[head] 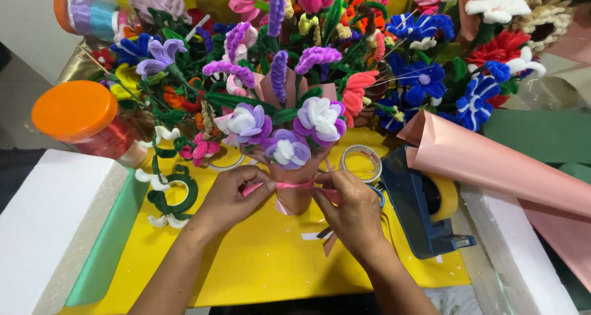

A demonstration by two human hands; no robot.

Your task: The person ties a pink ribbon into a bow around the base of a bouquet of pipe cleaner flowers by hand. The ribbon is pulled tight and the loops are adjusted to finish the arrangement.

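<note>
Bouquet between both hands

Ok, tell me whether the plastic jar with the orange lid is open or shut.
Shut: the orange lid sits flat on the plastic jar.

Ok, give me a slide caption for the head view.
Both hands hold a pink ribbon around a small purple-and-white flower bouquet.

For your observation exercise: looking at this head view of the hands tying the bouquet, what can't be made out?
- Ribbon knot: covered by left hand and right hand.
- Bouquet base: behind the hands.
- Jar contents: blurred.
- Pink paper roll: cut off by the right edge.
- Tape dispenser blade: too small.
</note>
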